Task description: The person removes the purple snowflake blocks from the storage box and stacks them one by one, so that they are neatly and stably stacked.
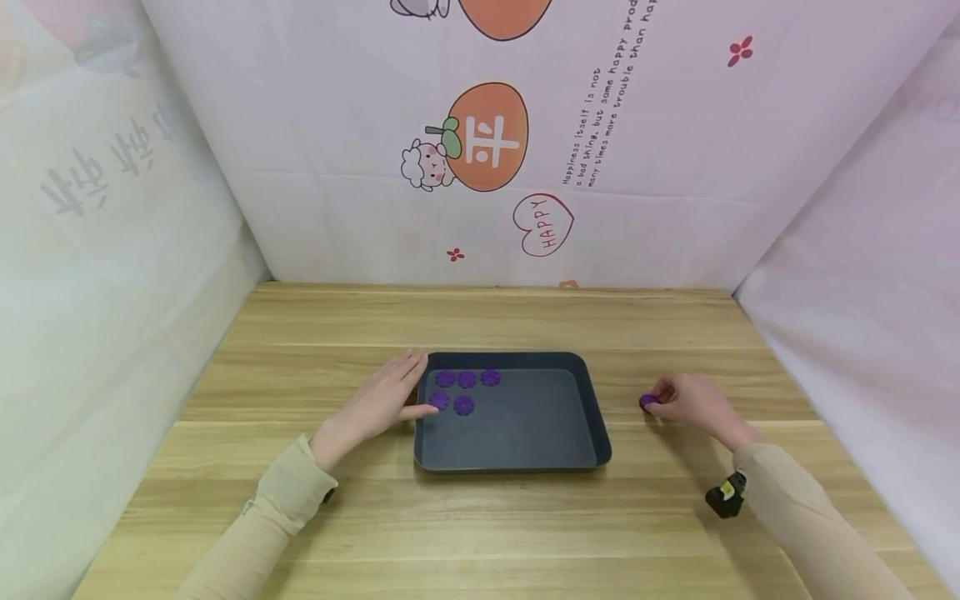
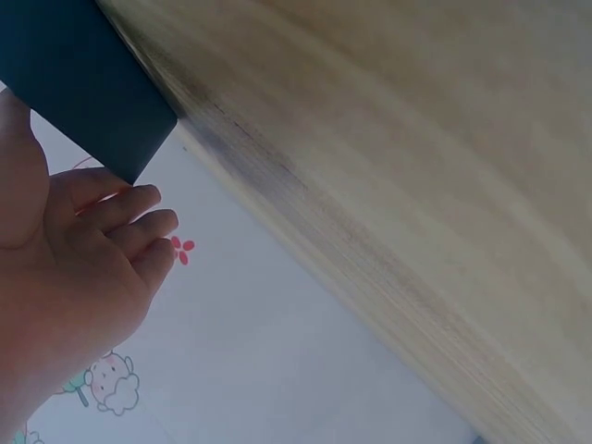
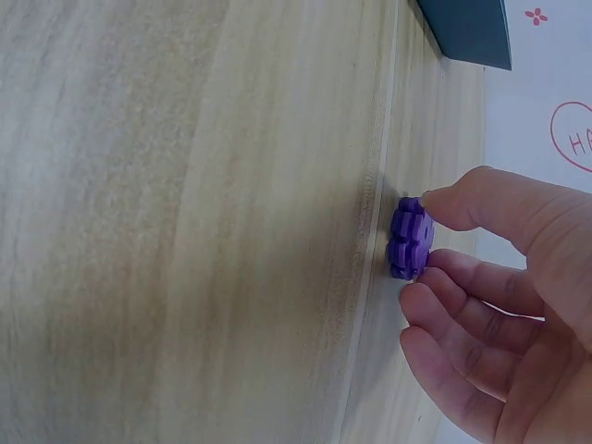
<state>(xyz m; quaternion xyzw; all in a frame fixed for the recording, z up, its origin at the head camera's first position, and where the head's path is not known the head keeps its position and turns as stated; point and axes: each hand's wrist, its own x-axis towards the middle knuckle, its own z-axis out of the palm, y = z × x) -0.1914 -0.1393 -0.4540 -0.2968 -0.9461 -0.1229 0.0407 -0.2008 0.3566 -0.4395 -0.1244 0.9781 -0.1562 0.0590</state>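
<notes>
A dark grey rectangular tray lies on the wooden table. Several flat purple discs with notched rims, one of them a disc, sit in its left part. Resting at the tray's left side is my left hand, its fingers along the back left corner and its thumb reaching over the rim. The left wrist view shows this hand with fingers loosely bent beside the tray's corner. To the right of the tray, my right hand pinches a purple notched piece between thumb and fingers, close to the tabletop. It looks thick and layered.
The wooden table runs back to a printed white cloth. Similar cloth hangs along the left and right sides. A small black device is at my right wrist.
</notes>
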